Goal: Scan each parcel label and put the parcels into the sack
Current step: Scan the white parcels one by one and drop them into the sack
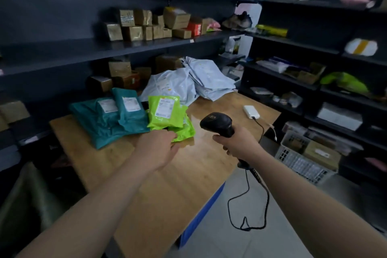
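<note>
Our left grip [159, 148], fingers loose and empty, lies at the near edge of the green parcels [159, 121] just ahead on the tabletop [178, 184]. Our right grip [236, 142], farther off, clasps the scanner [217, 123].

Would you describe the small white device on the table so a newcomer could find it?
On the wooden table, look near the right edge, beyond the scanner in the right hand. The white device lies alone there, small and boxy, unlike the soft parcels.
</note>
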